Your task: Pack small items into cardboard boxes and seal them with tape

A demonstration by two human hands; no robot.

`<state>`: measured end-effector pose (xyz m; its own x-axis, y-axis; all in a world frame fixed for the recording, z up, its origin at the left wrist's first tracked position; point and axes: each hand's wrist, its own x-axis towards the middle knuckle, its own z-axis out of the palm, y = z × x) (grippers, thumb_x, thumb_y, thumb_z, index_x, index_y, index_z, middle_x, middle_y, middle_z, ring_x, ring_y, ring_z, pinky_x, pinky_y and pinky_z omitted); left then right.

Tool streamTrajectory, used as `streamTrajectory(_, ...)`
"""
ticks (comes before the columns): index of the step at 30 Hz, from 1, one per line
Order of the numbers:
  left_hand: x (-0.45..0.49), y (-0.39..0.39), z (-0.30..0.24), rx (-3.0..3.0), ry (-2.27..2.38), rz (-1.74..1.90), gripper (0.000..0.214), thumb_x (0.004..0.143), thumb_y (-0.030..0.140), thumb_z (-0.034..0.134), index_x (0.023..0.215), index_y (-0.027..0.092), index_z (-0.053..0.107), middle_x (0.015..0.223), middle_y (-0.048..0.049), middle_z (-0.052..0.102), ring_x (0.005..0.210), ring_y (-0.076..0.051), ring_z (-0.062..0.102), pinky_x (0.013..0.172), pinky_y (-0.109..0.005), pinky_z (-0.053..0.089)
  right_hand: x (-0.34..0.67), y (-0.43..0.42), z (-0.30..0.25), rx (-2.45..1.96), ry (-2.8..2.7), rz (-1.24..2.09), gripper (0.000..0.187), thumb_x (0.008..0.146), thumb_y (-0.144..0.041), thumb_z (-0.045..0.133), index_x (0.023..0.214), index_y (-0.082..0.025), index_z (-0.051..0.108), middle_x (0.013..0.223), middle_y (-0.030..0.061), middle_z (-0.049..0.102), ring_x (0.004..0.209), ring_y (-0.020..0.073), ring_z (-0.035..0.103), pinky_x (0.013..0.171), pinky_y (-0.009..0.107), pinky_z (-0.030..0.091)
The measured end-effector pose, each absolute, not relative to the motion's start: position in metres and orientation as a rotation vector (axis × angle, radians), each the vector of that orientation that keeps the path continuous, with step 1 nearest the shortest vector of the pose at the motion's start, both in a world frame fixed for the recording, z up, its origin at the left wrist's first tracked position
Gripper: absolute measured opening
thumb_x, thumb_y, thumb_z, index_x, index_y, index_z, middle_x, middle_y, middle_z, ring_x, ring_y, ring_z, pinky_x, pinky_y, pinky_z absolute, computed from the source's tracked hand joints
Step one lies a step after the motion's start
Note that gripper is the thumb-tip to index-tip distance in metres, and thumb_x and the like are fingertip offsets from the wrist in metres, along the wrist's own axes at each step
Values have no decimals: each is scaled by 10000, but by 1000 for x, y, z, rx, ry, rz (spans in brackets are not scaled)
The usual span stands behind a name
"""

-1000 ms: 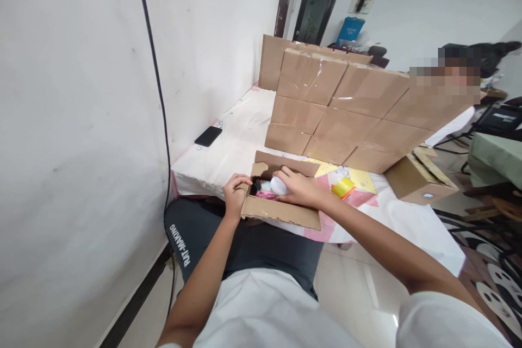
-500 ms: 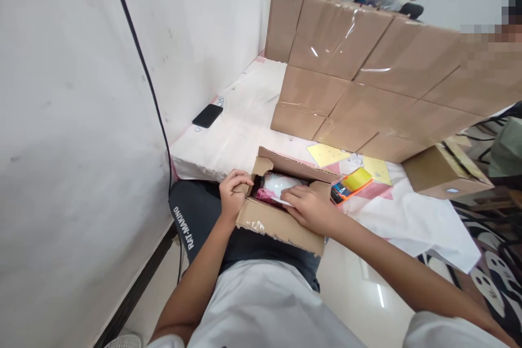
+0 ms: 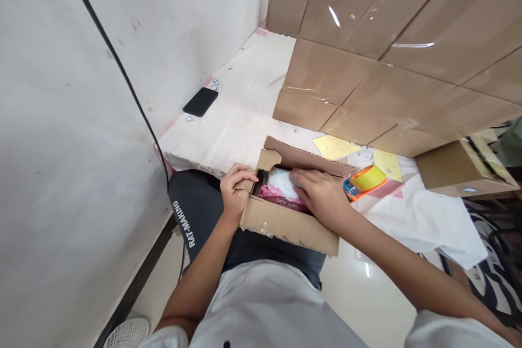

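An opened cardboard box (image 3: 293, 227) rests at the table edge, over my lap, with its flaps turned outward. Inside lies a soft-looking white and pink plastic package (image 3: 281, 193); its kind is not clear. My left hand (image 3: 236, 190) is closed around the short flap on the box's left side, thumb and fingers on either face. My right hand (image 3: 322, 193) reaches over the box's right part, its fingers stretched out and lying on the package. The right end of the package is hidden beneath that hand. Just right of the box is a yellow, orange and blue packet (image 3: 366, 181).
A large taped cardboard panel (image 3: 346, 76) stands across the table. A black phone (image 3: 200, 101) lies at the left on the pale tablecloth (image 3: 236, 114). Another cardboard box (image 3: 460, 168) sits at the right end. A black cable (image 3: 118, 65) hangs along the white wall.
My right hand has shifted and lies flatter over the package; more of its pink lower edge shows. The left hand keeps its hold on the flap. The view has tilted downward.
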<state>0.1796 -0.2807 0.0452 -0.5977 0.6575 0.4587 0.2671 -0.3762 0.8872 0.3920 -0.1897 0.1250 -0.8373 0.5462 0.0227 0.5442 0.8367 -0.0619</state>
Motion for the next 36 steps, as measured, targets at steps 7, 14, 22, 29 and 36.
streamTrajectory(7,181,-279,43,1235,1489,2094,383,513,51,419,673,212,727,824,-24,648,789,-176,632,721,-287,485,379,-184,138,-873,-3251,232,280,1021,-304,510,1101,-172,744,1101,165,750,1059,320,684,843,397,520)
streamTrajectory(14,179,-281,40,1273,1493,2040,385,539,35,414,695,207,723,830,-31,637,816,-181,633,743,-293,487,363,-186,149,-1029,-3348,142,262,986,-345,570,1003,-167,761,1005,182,733,921,315,697,694,349,477)
streamTrajectory(22,129,-323,124,2219,1600,1154,494,703,90,631,1117,318,777,1392,-59,642,1342,-361,501,1168,-553,299,394,-200,144,-960,-3034,119,239,990,-217,519,982,-187,756,1008,112,756,969,265,667,829,345,467)
streamTrajectory(29,209,-319,138,2464,1445,684,379,909,381,656,1232,183,687,1223,-155,733,1136,-311,679,1055,-440,446,394,-194,139,-830,-3214,-72,216,957,-157,547,929,-129,759,999,158,764,963,299,667,866,402,451)
streamTrajectory(36,241,-298,76,2370,1706,500,956,787,689,705,1433,10,519,1538,-344,442,1412,-447,492,1118,-515,419,411,-192,131,-790,-3257,144,315,930,-136,541,1144,-119,770,1221,162,746,1094,329,699,947,439,524)
